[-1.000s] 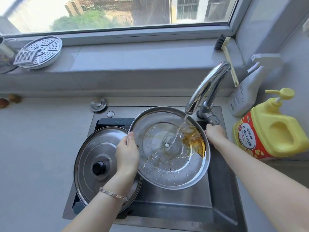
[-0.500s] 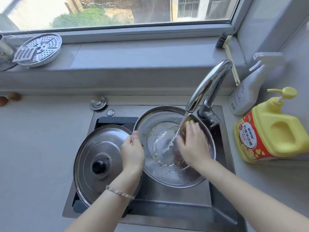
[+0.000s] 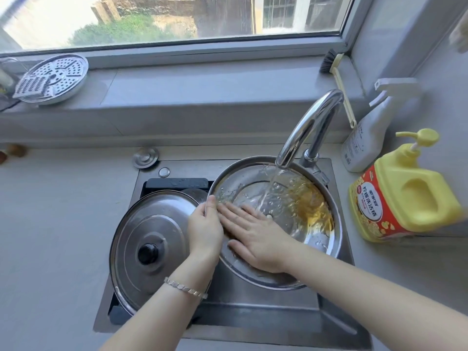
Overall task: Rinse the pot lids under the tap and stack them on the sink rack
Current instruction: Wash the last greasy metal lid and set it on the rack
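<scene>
Inverted steel lid (image 3: pixel 240 188): directly under the tap (image 3: pixel 311 125), inner face up, wet, amber residue nearest the tap. Knobbed lid (image 3: pixel 152 221): left of the tap, dome up. Left hand (image 3: pixel 205 229): grip clamped on the inverted steel lid's rim. Right hand (image 3: pixel 255 234): grip apart, flat inside it.

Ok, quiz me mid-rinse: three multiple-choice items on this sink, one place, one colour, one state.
1. Where is the black-knobbed lid? A on the windowsill; B left of the held lid, over the sink; C on the counter.
2. The pump bottle is: A blue; B white; C yellow.
3. The tap is: A running; B off; C covered.
Key: 1 B, it lies beside the left hand; 2 C, yellow body and pump; 3 A, water streams onto the lid where the flat right hand rests.
</scene>
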`<state>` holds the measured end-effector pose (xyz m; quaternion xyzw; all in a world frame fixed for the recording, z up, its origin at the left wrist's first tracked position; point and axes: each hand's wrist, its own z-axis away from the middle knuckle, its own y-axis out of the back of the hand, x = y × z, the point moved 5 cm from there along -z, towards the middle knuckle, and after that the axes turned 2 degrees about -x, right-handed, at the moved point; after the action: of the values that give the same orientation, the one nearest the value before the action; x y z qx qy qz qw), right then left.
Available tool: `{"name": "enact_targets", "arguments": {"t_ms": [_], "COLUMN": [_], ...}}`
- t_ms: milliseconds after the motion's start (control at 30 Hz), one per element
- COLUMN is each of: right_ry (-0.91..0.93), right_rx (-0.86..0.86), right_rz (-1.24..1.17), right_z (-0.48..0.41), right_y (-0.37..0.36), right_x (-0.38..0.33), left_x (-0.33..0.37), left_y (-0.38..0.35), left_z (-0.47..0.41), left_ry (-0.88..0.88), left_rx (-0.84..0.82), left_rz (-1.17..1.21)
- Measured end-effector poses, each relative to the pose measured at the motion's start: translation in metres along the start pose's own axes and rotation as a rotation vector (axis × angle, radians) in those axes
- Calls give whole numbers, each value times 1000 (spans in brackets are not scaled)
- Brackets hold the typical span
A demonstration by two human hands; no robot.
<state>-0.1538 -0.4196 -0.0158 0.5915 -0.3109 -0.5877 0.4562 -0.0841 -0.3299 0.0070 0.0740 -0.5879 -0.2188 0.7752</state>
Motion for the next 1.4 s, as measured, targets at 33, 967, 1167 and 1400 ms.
{"name": "enact_targets", "arguments": {"t_ms": [33,967,1167,1400], "right_ry": [-8,-932,-983,-785], "right_rx": [-19,95,33,168], "right_rz": [10,-303,-163,28], "right_z": [0,45,44,18], "right_y": [2,4,9,40], "right_x": [6,60,49,75], "left_x": [0,15,9,8], "left_y": [0,14,12,5], "left_z": [1,3,1,11], "left_ry": [3,-47,-27,-36], "left_rx": [-2,143,133,90], "left_rz": [-3,-8,6,-13]}}
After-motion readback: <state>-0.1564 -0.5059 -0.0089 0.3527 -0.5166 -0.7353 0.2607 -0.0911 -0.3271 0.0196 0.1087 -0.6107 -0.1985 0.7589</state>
